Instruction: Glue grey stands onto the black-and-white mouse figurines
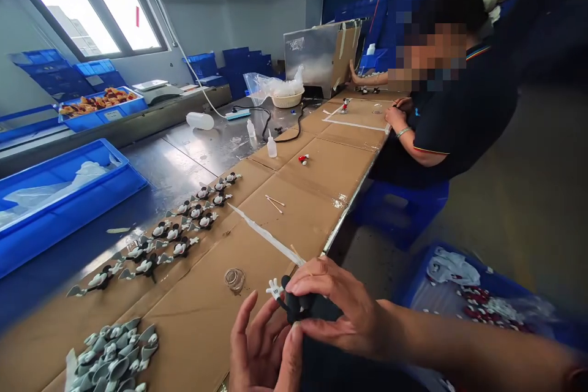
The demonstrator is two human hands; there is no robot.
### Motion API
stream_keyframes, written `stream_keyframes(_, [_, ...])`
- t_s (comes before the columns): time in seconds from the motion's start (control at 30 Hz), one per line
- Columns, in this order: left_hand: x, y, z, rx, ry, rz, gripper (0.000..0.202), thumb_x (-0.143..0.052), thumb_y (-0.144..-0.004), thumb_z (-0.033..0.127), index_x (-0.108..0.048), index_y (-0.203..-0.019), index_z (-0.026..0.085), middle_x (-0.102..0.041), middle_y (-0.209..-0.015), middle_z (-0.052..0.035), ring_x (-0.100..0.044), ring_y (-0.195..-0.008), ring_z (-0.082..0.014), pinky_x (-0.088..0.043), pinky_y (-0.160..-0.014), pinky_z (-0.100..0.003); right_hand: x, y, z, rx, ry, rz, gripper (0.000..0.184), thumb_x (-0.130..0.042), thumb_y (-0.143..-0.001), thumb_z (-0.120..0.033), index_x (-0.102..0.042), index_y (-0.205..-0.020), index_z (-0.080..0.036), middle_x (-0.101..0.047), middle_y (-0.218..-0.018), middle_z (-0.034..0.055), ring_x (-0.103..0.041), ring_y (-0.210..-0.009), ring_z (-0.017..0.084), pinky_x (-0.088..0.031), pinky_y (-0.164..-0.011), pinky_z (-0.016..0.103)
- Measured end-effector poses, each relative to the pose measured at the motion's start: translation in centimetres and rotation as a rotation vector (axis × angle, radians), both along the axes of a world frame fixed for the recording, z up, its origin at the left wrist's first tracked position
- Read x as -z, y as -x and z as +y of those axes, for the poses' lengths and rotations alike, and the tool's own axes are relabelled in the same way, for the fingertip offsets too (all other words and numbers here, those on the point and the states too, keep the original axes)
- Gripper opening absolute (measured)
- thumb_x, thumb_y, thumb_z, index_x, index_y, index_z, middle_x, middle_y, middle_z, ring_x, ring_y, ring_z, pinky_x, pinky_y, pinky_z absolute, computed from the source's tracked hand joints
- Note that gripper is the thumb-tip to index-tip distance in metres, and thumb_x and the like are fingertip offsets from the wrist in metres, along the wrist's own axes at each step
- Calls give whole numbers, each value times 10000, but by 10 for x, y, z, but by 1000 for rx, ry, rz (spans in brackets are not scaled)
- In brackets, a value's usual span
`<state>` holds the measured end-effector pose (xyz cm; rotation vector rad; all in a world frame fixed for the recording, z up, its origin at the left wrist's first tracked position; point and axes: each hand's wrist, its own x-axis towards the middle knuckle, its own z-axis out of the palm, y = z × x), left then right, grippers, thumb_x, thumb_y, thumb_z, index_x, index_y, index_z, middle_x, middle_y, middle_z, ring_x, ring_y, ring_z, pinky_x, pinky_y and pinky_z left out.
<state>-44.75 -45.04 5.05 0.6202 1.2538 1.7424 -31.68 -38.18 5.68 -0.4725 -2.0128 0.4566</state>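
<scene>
My right hand [340, 309] is closed around a small black toy figure [294, 305] with a white glove sticking out at its left. My left hand [264, 349] is just below it, fingers curled up, thumb touching the figure's underside. Both hands hover over the near edge of the cardboard-covered table [294, 208]. A small clear round cap [234, 278] lies on the cardboard just left of the hands. Rows of black-and-white figures [177, 233] lie further left, and a pile of grey parts [114, 358] sits at the near left.
A co-worker in a dark shirt [454, 110] sits at the table's far right on a blue stool. Blue crates [59, 196] line the steel bench to the left. Small glue bottles [272, 147] and cotton swabs [274, 202] are on the table. A blue bin of parts [468, 294] stands on the floor to my right.
</scene>
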Motion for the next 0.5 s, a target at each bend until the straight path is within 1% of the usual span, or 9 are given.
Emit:
stream_keyframes(0.13, [-3,-6,-5,11,11,-32,651,-893,-587,387,-589,-1137,217,-746,-929,-46,-727,-769,-129,-557,-739,-141,0,5,-11,32,-36,-45,235,-561,-956,-219,-500,-1174,-156,-659,-1066,88,-613,-988,173,-479,-906,331])
stream_keyframes(0.27, [-3,-12,-8,17,-15,-71,647,-914,-547,367,-626,-1107,219,-747,-903,-32,-720,-820,-124,-547,-750,-131,-2,6,-18,47,-65,-73,231,-554,-967,-236,-498,-1176,-157,-671,-1057,78,-615,-990,173,-461,-900,326])
stream_keyframes(0.33, [-4,-13,-9,19,-12,-73,619,-916,-541,362,-651,-1081,217,-755,-892,-31,-720,-814,-116,-539,-756,-122,-2,6,-21,60,-76,-86,236,-559,-965,-240,-494,-1178,-164,-677,-1040,71,-617,-985,173,-457,-897,324])
stream_keyframes(0.4, [-5,-12,-10,21,26,-82,575,-917,-538,358,-680,-1041,211,-765,-890,-33,-722,-805,-115,-534,-766,-123,-2,5,-23,81,-85,-106,226,-552,-966,-243,-491,-1171,-171,-679,-995,66,-622,-952,172,-460,-870,321])
stream_keyframes(0.5, [-5,-8,-11,49,109,-116,535,-916,-541,351,-712,-1012,201,-769,-934,-55,-726,-861,-164,-545,-784,-169,-4,2,-23,57,-84,-113,231,-557,-967,-259,-488,-1169,-172,-682,-989,62,-619,-933,166,-451,-869,318])
